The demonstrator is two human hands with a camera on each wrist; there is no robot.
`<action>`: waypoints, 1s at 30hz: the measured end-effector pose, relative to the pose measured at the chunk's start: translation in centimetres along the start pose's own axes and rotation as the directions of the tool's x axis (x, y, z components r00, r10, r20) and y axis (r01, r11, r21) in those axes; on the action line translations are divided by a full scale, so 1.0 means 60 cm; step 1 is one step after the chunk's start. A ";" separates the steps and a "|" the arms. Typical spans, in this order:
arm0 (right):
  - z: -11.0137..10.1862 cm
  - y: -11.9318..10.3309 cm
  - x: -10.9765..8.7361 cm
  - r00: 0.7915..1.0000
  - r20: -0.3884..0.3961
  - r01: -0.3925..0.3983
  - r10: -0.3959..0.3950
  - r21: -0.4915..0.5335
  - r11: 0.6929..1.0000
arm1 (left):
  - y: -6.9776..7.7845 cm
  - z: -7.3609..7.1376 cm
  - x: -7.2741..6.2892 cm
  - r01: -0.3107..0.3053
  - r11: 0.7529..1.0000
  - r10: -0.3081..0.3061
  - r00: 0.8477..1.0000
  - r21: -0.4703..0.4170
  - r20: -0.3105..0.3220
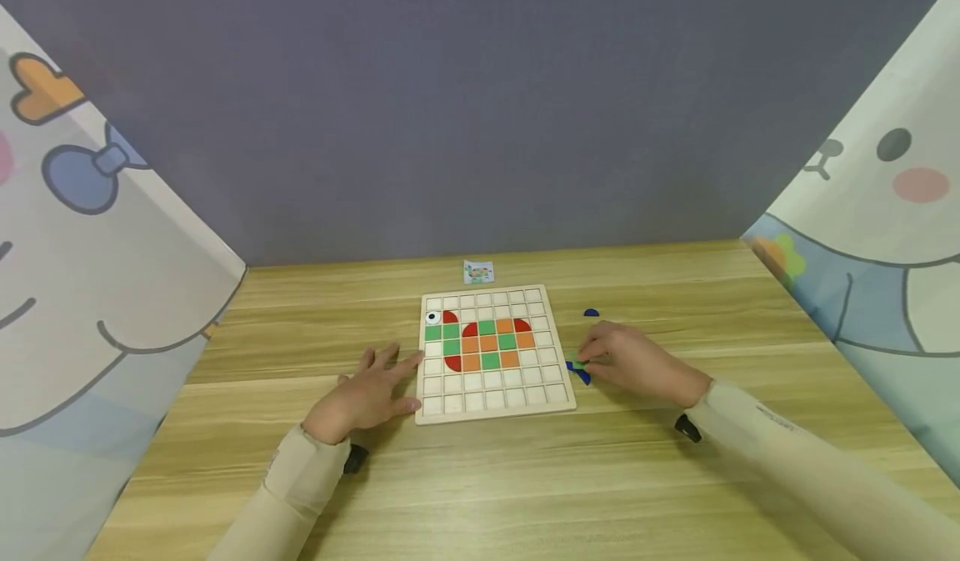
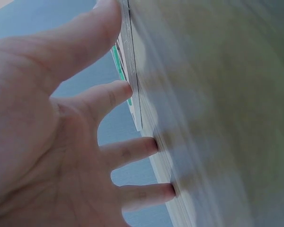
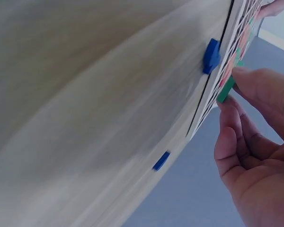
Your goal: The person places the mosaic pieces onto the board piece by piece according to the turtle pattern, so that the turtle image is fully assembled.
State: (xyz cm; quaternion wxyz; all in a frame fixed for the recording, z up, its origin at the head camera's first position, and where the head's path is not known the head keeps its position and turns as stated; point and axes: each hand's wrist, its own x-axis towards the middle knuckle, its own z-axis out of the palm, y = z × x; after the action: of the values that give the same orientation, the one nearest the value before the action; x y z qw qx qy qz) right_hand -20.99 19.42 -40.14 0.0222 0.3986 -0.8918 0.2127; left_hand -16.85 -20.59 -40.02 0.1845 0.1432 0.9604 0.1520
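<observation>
My left hand [image 1: 366, 398] lies spread at the left side of a white gridded board [image 1: 495, 417]. In the left wrist view its thumb and index fingertip touch the board's edge, and the other fingertips [image 2: 150, 144] rest on the table. On the board, green, orange and red tiles [image 1: 489, 343] form a shape, with a round eye tile [image 1: 432, 318] at the upper left. My right hand [image 1: 637, 365] pinches a green tile [image 3: 227, 89] between thumb and fingers, just off the board's right side. Blue pieces [image 1: 583, 376] lie on the table below it.
A blue half-round piece [image 1: 592, 313] lies on the table right of the board. Behind the board is a small picture card [image 1: 478, 272]. A grey partition [image 1: 480, 127] closes the back of the wooden table [image 1: 480, 486], and printed cloth panels [image 1: 90, 294] flank it.
</observation>
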 end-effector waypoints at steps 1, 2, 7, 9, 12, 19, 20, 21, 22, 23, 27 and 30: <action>0.002 -0.004 0.007 1.000 0.003 0.008 -0.008 0.007 1.000 | 0.000 0.000 0.000 0.000 1.000 0.000 1.000 0.000 0.000; 0.004 -0.007 0.015 1.000 0.007 0.018 -0.018 0.011 1.000 | -0.001 0.000 0.000 -0.001 1.000 0.001 1.000 0.001 -0.002; 0.014 -0.026 0.054 0.997 0.064 0.031 -0.034 0.048 0.998 | -0.002 -0.001 -0.001 0.003 1.000 -0.003 1.000 0.007 -0.001; 0.018 -0.033 0.068 0.996 0.089 0.018 -0.023 0.055 0.998 | -0.003 -0.001 -0.001 0.002 1.000 -0.002 1.000 0.009 0.000; 0.024 -0.041 0.085 0.993 0.117 -0.010 0.003 0.061 0.998 | -0.002 -0.001 -0.001 -0.003 1.000 0.003 1.000 0.010 0.003; 0.036 -0.046 0.105 0.991 0.134 0.001 -0.006 0.040 0.999 | 0.002 -0.002 -0.001 -0.014 1.000 0.014 1.000 0.013 -0.005; 0.037 -0.046 0.106 0.991 0.133 0.005 -0.010 0.040 0.999 | 0.002 -0.003 -0.001 -0.016 1.000 0.016 1.000 0.017 -0.009; 0.039 -0.047 0.106 0.991 0.133 0.009 -0.014 0.039 0.999 | 0.002 -0.003 0.000 -0.014 1.000 0.014 1.000 0.016 -0.010; 0.040 -0.047 0.107 0.991 0.131 0.014 -0.020 0.045 0.999 | 0.002 -0.003 0.000 -0.015 1.000 0.015 1.000 0.018 -0.013; 0.041 -0.047 0.107 0.991 0.129 0.017 -0.023 0.049 0.999 | 0.001 -0.003 0.001 -0.015 1.000 0.016 1.000 0.020 -0.014; 0.045 -0.049 0.107 0.993 0.110 0.033 -0.038 0.043 0.999 | -0.001 -0.002 0.001 -0.013 1.000 0.014 1.000 0.021 -0.016; 0.048 -0.050 0.104 0.995 0.086 0.055 -0.056 0.014 0.998 | -0.002 -0.001 0.000 -0.015 1.000 0.015 1.000 0.026 -0.016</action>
State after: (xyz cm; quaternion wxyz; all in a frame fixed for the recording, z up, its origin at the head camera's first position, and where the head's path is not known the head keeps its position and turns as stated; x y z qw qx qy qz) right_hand -22.70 12.15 -40.36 -0.0127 0.4321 -0.8793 0.2000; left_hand -16.89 -20.71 -39.99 0.1736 0.1516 0.9627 0.1419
